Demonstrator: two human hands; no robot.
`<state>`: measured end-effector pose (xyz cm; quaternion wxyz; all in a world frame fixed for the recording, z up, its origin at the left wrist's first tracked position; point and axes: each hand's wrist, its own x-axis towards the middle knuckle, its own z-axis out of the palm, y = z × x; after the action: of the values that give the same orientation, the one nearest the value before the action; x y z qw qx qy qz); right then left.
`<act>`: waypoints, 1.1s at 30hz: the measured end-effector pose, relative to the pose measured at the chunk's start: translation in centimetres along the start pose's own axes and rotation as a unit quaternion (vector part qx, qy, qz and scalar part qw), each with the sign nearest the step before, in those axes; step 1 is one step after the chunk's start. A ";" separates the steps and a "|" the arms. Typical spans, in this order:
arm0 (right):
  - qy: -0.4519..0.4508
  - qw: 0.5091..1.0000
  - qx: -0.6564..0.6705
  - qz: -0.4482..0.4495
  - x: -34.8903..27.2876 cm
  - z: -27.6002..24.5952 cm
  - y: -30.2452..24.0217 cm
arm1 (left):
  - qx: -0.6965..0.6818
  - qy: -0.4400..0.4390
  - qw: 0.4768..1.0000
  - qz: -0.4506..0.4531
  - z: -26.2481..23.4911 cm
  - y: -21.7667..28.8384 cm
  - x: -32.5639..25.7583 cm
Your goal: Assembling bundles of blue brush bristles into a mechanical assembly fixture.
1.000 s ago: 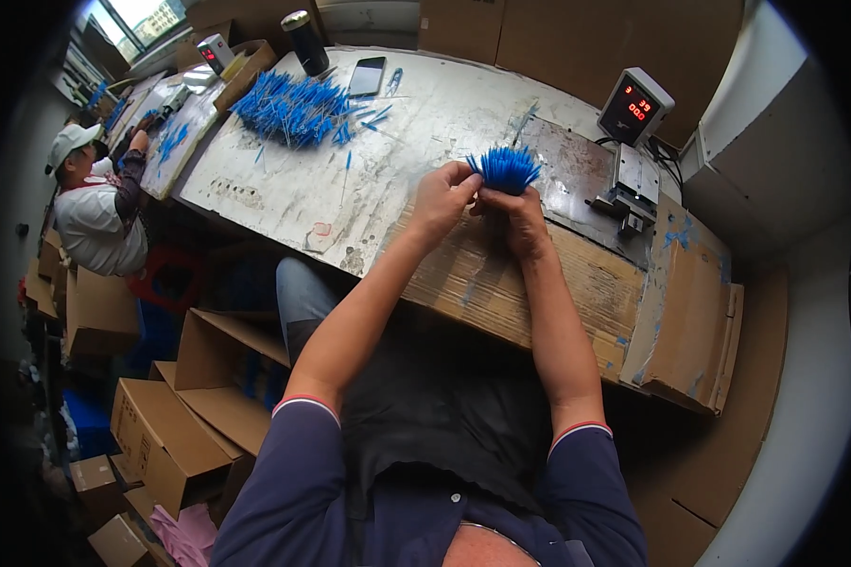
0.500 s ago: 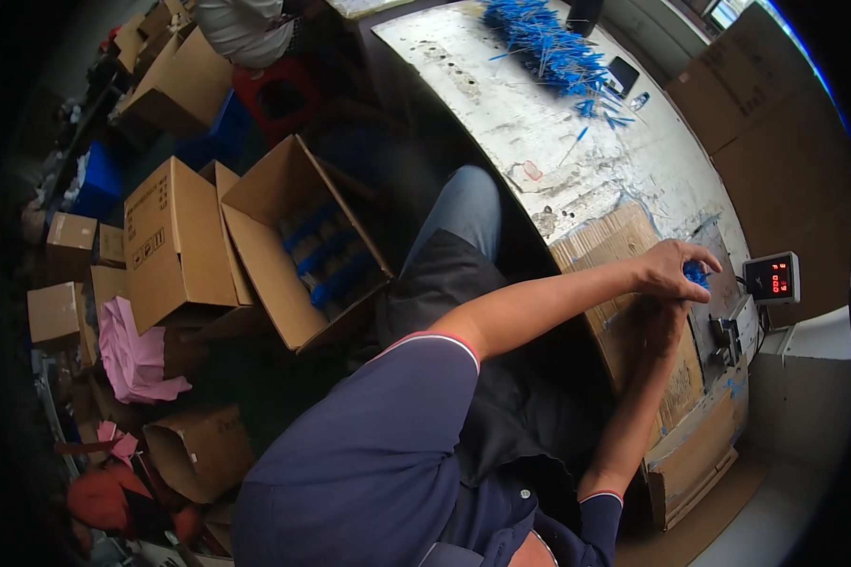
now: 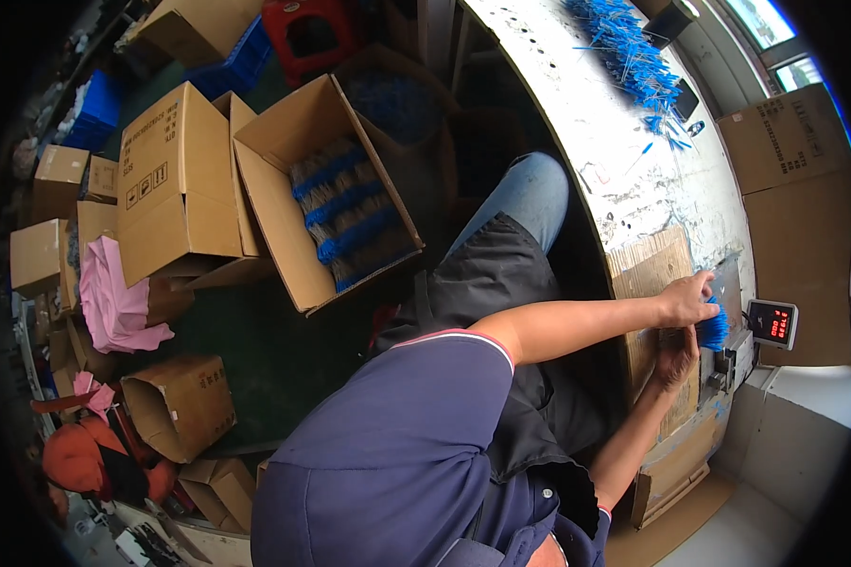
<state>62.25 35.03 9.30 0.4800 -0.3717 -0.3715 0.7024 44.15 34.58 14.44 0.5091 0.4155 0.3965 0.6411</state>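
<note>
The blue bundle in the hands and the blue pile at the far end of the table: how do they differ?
The blue bundle is small, tight and gripped by the left hand and right hand; the blue pile is far larger, loose, spread out and untouched. Both are the same bright blue thin strands on the white table.

two hands: left hand (image 3: 686, 300), right hand (image 3: 676, 357), both on one bundle of blue ties (image 3: 714, 329). one loose blue heap (image 3: 629, 52) on the desk (image 3: 615, 180). one digital scale (image 3: 772, 324). one red stool (image 3: 310, 36). one open carton of bundles (image 3: 326, 194).
</note>
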 end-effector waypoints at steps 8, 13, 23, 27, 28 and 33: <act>-0.039 0.998 -0.055 -0.008 0.1 -0.4 0.4 | 0.067 -0.050 0.995 -0.060 -2.0 -0.9 -1.1; -0.034 0.999 0.017 -0.013 -1.6 1.9 0.3 | 0.033 -0.007 0.999 -0.010 -1.1 -1.1 -1.8; -0.052 0.994 0.032 -0.086 -1.3 0.6 1.5 | 0.264 -0.046 0.963 0.041 1.2 1.1 -3.8; -0.018 0.995 -0.012 -0.099 -1.3 2.5 1.6 | 0.299 -0.007 0.954 0.032 1.3 0.5 -3.6; 0.001 0.995 -0.036 -0.098 -1.4 2.5 1.5 | 0.285 -0.003 0.958 0.030 1.1 0.3 -3.2; -0.038 0.998 0.022 -0.045 -2.1 5.0 0.7 | 0.180 0.027 0.983 0.026 -0.8 -1.1 -2.4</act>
<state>58.16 32.00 11.23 0.5054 -0.3168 -0.3900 0.7015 44.09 32.38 12.85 0.3986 0.4927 0.5082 0.5832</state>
